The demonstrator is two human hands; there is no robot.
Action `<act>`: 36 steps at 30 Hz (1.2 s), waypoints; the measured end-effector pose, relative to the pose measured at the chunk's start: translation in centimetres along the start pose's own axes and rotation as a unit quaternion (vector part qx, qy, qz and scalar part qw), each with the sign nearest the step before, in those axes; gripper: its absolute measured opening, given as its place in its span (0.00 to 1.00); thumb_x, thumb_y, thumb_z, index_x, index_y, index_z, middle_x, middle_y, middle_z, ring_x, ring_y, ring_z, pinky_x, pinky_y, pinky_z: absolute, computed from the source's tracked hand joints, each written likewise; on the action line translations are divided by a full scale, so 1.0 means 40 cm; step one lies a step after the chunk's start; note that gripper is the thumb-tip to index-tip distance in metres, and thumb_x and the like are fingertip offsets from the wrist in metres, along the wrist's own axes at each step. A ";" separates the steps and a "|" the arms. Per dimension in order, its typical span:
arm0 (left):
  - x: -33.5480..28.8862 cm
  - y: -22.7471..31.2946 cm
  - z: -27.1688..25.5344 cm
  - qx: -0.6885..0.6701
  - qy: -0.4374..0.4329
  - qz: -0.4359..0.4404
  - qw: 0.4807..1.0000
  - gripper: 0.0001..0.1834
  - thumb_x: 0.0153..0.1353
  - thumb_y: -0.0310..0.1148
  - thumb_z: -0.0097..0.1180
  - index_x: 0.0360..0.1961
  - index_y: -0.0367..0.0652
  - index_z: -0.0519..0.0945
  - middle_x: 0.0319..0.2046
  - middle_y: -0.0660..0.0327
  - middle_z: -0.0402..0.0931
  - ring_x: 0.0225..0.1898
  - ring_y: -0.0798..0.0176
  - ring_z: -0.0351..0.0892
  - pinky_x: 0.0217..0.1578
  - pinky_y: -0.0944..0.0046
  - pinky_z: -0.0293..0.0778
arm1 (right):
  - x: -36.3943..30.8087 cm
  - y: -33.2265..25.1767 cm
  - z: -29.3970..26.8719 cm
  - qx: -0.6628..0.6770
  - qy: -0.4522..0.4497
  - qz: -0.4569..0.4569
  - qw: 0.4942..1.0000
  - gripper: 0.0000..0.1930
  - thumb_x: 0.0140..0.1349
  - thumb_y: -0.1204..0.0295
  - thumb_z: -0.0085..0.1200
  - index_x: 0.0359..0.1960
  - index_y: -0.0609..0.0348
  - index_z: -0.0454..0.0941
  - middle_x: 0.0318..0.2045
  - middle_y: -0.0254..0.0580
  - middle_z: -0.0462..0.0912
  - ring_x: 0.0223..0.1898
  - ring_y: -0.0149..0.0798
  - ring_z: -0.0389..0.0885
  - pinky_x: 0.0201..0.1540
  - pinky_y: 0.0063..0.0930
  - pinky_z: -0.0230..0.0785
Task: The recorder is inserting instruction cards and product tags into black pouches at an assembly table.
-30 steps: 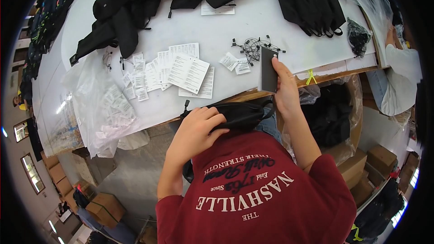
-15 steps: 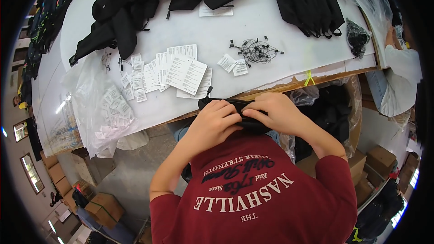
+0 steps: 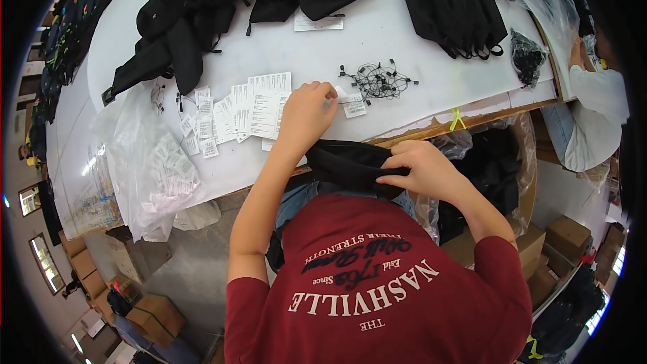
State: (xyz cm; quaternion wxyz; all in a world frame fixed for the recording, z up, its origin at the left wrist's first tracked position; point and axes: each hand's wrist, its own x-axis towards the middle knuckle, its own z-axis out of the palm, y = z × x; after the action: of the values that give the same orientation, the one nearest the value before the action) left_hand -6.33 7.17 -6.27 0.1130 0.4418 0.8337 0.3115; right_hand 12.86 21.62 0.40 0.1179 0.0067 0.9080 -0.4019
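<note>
My right hand (image 3: 426, 170) grips the edge of a black cloth item (image 3: 357, 162), which looks like a hat, at the table's front edge against my body. Its opening faces up. My left hand (image 3: 311, 113) is over the table, fingers curled and pinched at a small white label (image 3: 342, 94). Beside that lies another small printed label (image 3: 355, 107). Under and left of the left hand are larger white printed cards (image 3: 263, 111), partly hidden by it. A tangle of thin black tag strings (image 3: 381, 81) with small black ends rests just beyond the labels.
Black hats (image 3: 162, 20) lie along the far side, with a stack of black cloth items (image 3: 455, 13) at far right. A clear plastic bag (image 3: 151, 168) of labels hangs over the left front edge. An open carton (image 3: 529, 155) stands below, right. Another person's arm (image 3: 578, 54) shows at right.
My left hand has let go of the black cloth item and moved up and forward to the small labels. My right hand still holds the item, which now sits more open.
</note>
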 end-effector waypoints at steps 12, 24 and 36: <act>-0.102 0.098 -0.159 -0.148 0.026 0.080 0.985 0.13 0.53 0.27 0.61 0.41 0.39 0.78 0.47 0.57 0.74 0.51 0.60 0.69 0.53 0.63 0.64 | 0.044 -0.042 -0.058 -0.078 0.140 -0.050 0.986 0.08 0.46 0.69 0.65 0.29 0.54 0.84 0.16 0.37 0.70 0.22 0.40 0.71 0.24 0.32 0.61; -0.175 0.090 -0.037 -0.755 0.232 -0.260 0.555 0.18 0.63 0.40 0.55 0.50 0.42 0.74 0.47 0.61 0.77 0.48 0.63 0.76 0.51 0.60 0.72 | 0.128 -0.169 0.052 0.197 0.318 0.044 0.926 0.16 0.51 0.72 0.65 0.42 0.57 0.79 0.13 0.26 0.59 0.17 0.23 0.59 0.19 0.22 0.52; -0.201 0.098 -0.066 -0.749 0.151 -0.189 0.617 0.17 0.57 0.28 0.60 0.47 0.33 0.75 0.42 0.56 0.79 0.41 0.63 0.80 0.45 0.65 0.76 | 0.153 -0.098 0.017 0.444 0.226 -0.031 0.866 0.19 0.68 0.61 0.42 0.49 0.63 0.78 0.37 0.34 0.79 0.39 0.24 0.70 0.41 0.18 0.60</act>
State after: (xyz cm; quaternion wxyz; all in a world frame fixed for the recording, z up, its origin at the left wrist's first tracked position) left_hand -0.25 1.20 -2.49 0.3340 -0.0167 0.3817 0.8617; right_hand 6.62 17.97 1.48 -0.1183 0.1213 0.6350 -0.7537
